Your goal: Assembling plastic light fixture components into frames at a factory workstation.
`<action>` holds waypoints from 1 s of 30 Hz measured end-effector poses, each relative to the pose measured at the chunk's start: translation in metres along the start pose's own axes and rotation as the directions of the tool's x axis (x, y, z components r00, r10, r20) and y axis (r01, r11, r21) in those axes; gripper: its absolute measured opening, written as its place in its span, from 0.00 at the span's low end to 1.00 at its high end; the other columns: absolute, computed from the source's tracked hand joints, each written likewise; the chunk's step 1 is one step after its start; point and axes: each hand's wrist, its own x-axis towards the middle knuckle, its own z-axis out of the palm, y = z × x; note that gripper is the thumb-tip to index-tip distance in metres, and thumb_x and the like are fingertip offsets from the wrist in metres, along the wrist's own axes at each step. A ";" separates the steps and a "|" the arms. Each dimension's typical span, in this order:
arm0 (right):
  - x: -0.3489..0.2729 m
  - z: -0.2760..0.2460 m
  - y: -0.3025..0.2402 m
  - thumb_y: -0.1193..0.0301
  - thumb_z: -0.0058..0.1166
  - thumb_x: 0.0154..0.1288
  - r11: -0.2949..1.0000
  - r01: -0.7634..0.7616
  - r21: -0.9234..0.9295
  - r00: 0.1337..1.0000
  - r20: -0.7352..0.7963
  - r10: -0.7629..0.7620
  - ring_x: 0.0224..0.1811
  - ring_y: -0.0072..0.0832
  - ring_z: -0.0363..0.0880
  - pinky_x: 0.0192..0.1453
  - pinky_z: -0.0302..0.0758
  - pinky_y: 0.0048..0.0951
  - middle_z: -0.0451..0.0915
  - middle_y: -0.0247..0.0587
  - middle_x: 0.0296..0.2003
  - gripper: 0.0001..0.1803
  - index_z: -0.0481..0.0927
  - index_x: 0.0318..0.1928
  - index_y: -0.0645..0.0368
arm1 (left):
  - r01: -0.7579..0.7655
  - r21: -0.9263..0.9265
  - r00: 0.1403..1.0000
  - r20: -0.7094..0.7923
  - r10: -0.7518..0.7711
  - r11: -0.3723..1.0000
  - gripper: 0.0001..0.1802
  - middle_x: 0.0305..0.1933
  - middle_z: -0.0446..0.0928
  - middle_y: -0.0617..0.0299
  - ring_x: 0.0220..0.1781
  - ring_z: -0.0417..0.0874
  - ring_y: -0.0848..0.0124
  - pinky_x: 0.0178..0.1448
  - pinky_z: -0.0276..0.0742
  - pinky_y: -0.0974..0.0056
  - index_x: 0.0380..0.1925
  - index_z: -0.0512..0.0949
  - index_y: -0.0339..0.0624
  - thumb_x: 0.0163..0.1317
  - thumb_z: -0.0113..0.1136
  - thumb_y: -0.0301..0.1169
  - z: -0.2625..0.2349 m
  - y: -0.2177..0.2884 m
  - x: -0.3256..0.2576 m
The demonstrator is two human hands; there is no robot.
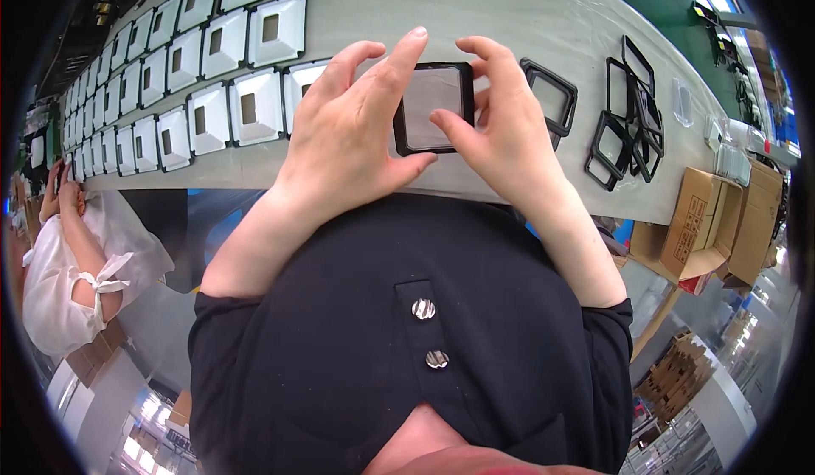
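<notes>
Head view: I see my left hand (344,135) and right hand (501,127), fingers closed on a black square plastic frame with a clear glossy pane (433,108), above the pale bench (509,16). Left of it, finished white reflector units (212,76) in rows; right, loose empty black frames (624,118) remain.

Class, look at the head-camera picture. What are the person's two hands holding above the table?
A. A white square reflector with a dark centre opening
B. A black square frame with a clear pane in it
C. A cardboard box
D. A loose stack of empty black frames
B: the left hand and right hand both grip a black square frame with a clear pane, while the white reflectors lie in rows on the table.
</notes>
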 end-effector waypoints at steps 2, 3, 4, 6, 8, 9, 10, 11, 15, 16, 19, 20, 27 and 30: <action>-0.005 0.004 0.008 0.70 0.65 0.50 0.906 0.192 -0.377 0.971 -0.061 -0.231 0.52 0.43 0.71 0.53 0.71 0.39 0.72 0.48 0.49 0.31 0.68 0.56 0.60 | 0.019 0.000 1.000 0.018 -0.019 1.000 0.56 0.50 0.76 0.60 0.59 0.70 0.57 0.58 0.70 0.57 0.68 0.56 0.48 0.34 0.75 0.35 0.009 -0.005 -0.002; -0.007 0.001 0.010 0.68 0.64 0.51 0.848 0.271 -0.456 0.947 -0.033 -0.320 0.54 0.42 0.70 0.55 0.69 0.39 0.72 0.45 0.51 0.29 0.71 0.54 0.60 | 0.028 0.009 0.999 0.032 -0.028 1.000 0.56 0.49 0.77 0.60 0.60 0.70 0.56 0.59 0.69 0.57 0.68 0.55 0.48 0.35 0.75 0.35 0.013 -0.008 -0.005; -0.010 0.000 0.014 0.67 0.63 0.52 0.776 0.346 -0.527 0.914 0.003 -0.405 0.56 0.41 0.69 0.57 0.68 0.38 0.72 0.42 0.53 0.26 0.74 0.53 0.59 | 0.046 0.012 0.997 0.060 -0.046 0.999 0.56 0.48 0.77 0.59 0.62 0.68 0.56 0.61 0.68 0.57 0.68 0.55 0.48 0.36 0.74 0.35 0.014 -0.008 -0.006; -0.019 0.001 0.020 0.63 0.59 0.57 0.738 0.382 -0.556 0.923 0.180 -0.341 0.63 0.38 0.64 0.60 0.63 0.38 0.71 0.36 0.58 0.23 0.77 0.53 0.58 | 0.066 0.019 0.992 0.103 -0.068 0.998 0.58 0.51 0.77 0.60 0.63 0.67 0.57 0.62 0.67 0.58 0.68 0.55 0.47 0.34 0.75 0.34 0.014 -0.009 -0.003; -0.023 0.006 0.032 0.61 0.55 0.60 0.742 0.405 -0.534 0.914 0.261 -0.310 0.67 0.37 0.60 0.64 0.58 0.39 0.71 0.35 0.60 0.23 0.77 0.54 0.58 | 0.085 0.030 0.985 0.147 -0.088 0.996 0.60 0.54 0.77 0.62 0.65 0.66 0.58 0.63 0.66 0.59 0.69 0.54 0.47 0.31 0.76 0.34 0.016 -0.011 -0.004; -0.023 0.005 0.029 0.60 0.53 0.62 0.696 0.408 -0.591 0.912 0.298 -0.282 0.69 0.37 0.58 0.65 0.56 0.38 0.70 0.33 0.61 0.24 0.75 0.56 0.56 | 0.070 0.019 0.988 0.136 -0.072 0.997 0.59 0.54 0.77 0.62 0.65 0.66 0.58 0.63 0.66 0.59 0.68 0.55 0.47 0.31 0.76 0.34 0.018 -0.013 -0.005; -0.024 0.004 0.024 0.60 0.51 0.64 0.644 0.412 -0.645 0.910 0.331 -0.250 0.70 0.37 0.56 0.66 0.55 0.37 0.69 0.32 0.62 0.24 0.74 0.59 0.54 | 0.053 0.008 0.991 0.125 -0.054 0.999 0.58 0.55 0.77 0.62 0.65 0.66 0.58 0.63 0.66 0.59 0.68 0.57 0.48 0.31 0.76 0.34 0.018 -0.014 -0.007; -0.024 0.006 0.022 0.59 0.50 0.64 0.630 0.403 -0.664 0.913 0.340 -0.226 0.70 0.35 0.57 0.67 0.52 0.39 0.69 0.31 0.62 0.23 0.75 0.57 0.53 | 0.083 -0.019 0.984 0.161 -0.079 0.996 0.51 0.58 0.74 0.63 0.66 0.65 0.58 0.64 0.65 0.58 0.63 0.65 0.47 0.31 0.76 0.36 0.015 -0.013 -0.007; -0.020 0.013 0.022 0.59 0.52 0.62 0.619 0.388 -0.683 0.921 0.315 -0.230 0.69 0.32 0.59 0.68 0.48 0.43 0.71 0.30 0.61 0.22 0.77 0.55 0.53 | -0.022 0.129 0.973 0.231 -0.009 0.991 0.37 0.64 0.69 0.62 0.66 0.64 0.57 0.63 0.65 0.56 0.50 0.77 0.44 0.34 0.74 0.41 0.014 -0.017 -0.011; -0.017 0.014 0.020 0.59 0.52 0.62 0.610 0.386 -0.692 0.922 0.314 -0.227 0.69 0.32 0.59 0.68 0.48 0.44 0.71 0.30 0.60 0.22 0.77 0.55 0.54 | -0.042 0.178 0.970 0.241 -0.002 0.983 0.36 0.64 0.68 0.62 0.66 0.64 0.58 0.63 0.65 0.56 0.50 0.77 0.44 0.36 0.73 0.42 0.014 -0.017 -0.009; -0.016 0.017 0.019 0.59 0.53 0.61 0.590 0.392 -0.706 0.920 0.302 -0.250 0.68 0.31 0.60 0.69 0.46 0.46 0.73 0.31 0.59 0.21 0.79 0.52 0.54 | -0.091 0.274 0.962 0.273 0.013 0.957 0.34 0.65 0.68 0.61 0.66 0.64 0.58 0.63 0.64 0.55 0.50 0.77 0.43 0.39 0.71 0.43 0.013 -0.014 -0.007; -0.018 0.017 0.020 0.59 0.54 0.60 0.616 0.379 -0.691 0.925 0.272 -0.264 0.69 0.32 0.60 0.69 0.46 0.46 0.73 0.31 0.59 0.21 0.79 0.52 0.54 | -0.110 0.285 0.960 0.277 0.028 0.952 0.34 0.65 0.67 0.60 0.66 0.64 0.58 0.64 0.63 0.55 0.50 0.77 0.42 0.40 0.70 0.43 0.012 -0.013 -0.007; -0.024 0.016 0.029 0.62 0.55 0.61 0.714 0.349 -0.606 0.935 0.172 -0.311 0.71 0.36 0.53 0.71 0.43 0.48 0.72 0.30 0.59 0.21 0.77 0.54 0.54 | -0.219 0.333 0.946 0.301 0.117 0.917 0.32 0.59 0.69 0.51 0.68 0.61 0.55 0.66 0.60 0.54 0.49 0.76 0.35 0.44 0.70 0.41 0.010 -0.003 0.004; -0.025 0.008 0.030 0.61 0.54 0.62 0.738 0.311 -0.599 0.944 0.107 -0.311 0.72 0.43 0.51 0.71 0.46 0.53 0.64 0.42 0.64 0.24 0.73 0.57 0.57 | -0.282 0.379 0.940 0.295 0.174 0.881 0.29 0.57 0.71 0.51 0.69 0.60 0.54 0.69 0.58 0.52 0.47 0.76 0.36 0.47 0.68 0.42 0.010 -0.017 0.029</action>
